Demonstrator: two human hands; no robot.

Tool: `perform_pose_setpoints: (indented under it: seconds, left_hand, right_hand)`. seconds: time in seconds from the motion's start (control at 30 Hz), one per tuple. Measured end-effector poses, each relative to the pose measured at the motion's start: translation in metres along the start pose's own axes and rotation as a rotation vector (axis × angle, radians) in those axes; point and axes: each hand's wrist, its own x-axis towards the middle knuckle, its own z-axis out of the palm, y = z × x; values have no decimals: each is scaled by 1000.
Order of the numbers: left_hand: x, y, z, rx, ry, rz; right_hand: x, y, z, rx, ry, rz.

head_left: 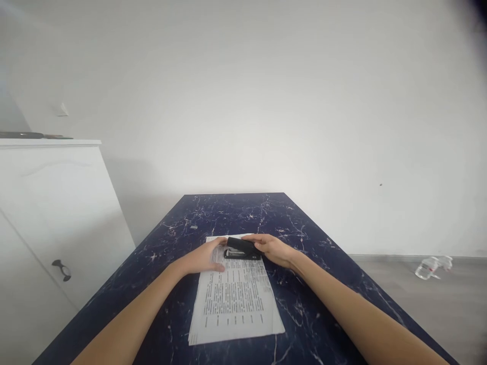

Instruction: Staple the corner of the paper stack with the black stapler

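Papers (234,327) are lying in a loose stack on the dark table (236,213), their printed side facing up, and the black stapler (244,247) is resting across their far end. Our right hand (276,250) is holding the stapler's right end, apparently to steady it. Our left hand (203,257) is resting spread wide, thumb apart from fingers, at the stack's left edge, probably guarding the papers against sliding. Whether its fingertips are touching the stapler, we cannot tell.

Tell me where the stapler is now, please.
In the head view, the stapler is below centre, over the far end of the papers, between the left hand and right hand.
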Motion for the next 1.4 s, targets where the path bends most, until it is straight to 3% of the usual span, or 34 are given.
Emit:
perform_pose_setpoints:
  seconds: [0.17,0.3,0.4,0.5,0.63,0.73,0.8,0.9,1.0,1.2,1.4]
  left_hand:
    - [3,0,-1,-1,14,-10]
    - [4,3,0,-10,21,-42]
    - [3,5,0,-51,36,-32]
    - [3,6,-1,-68,45,-28]
    - [8,7,-2,-118,123,-4]
    - [13,13,0,-439,347,-2]
    - [15,20,3,-737,444,-105]
    - [16,28,10,-1020,307,-216]
    - [17,29,18,-1085,195,-163]
    - [19,17,19,-1060,289,-202]
    - [21,15,16,-986,293,-234]
  right_hand:
    - [3,7,-15,141,-111,23]
    - [9,14,-22,147,-57,66]
    - [7,13,-17,121,-20,15]
    - [4,7,-4,-147,14,-66]
    - [5,5,20,-690,232,-92]
    - [6,7,32,-790,386,-191]
    - [4,9,37,-825,421,-331]
    - [2,11,39,-998,361,-553]
    - [1,9,41,-1158,215,-664]
    - [-4,-4,48,-1145,39,-710]
    - [-2,3,49,-1202,102,-679]
